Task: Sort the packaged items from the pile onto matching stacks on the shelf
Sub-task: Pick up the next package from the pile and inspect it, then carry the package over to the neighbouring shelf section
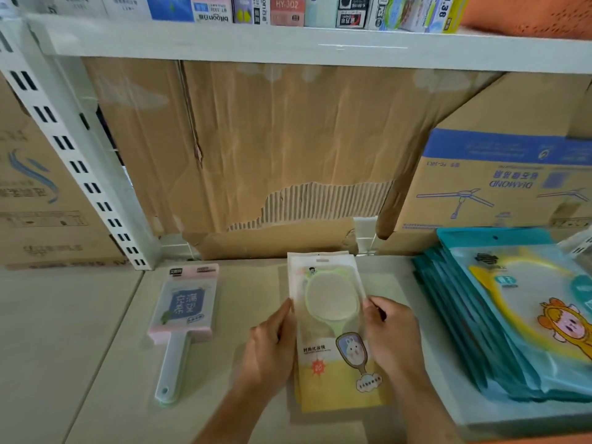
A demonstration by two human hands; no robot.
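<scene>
A small stack of white and yellow packets, each showing a green hand mirror, lies on the pale shelf board in the middle. My left hand presses its straight fingers against the stack's left edge. My right hand holds the right edge, its fingers curled over the top packet. To the left lies a pink packaged mirror with a white handle, on top of at least one more like it. At the right sits a tall stack of teal packets with a yellow mirror and cartoon print.
Torn brown cardboard backs the shelf. A fan carton printed DIAMOND stands behind the teal stack. A white slotted upright rises at the left. The shelf above carries several boxed goods.
</scene>
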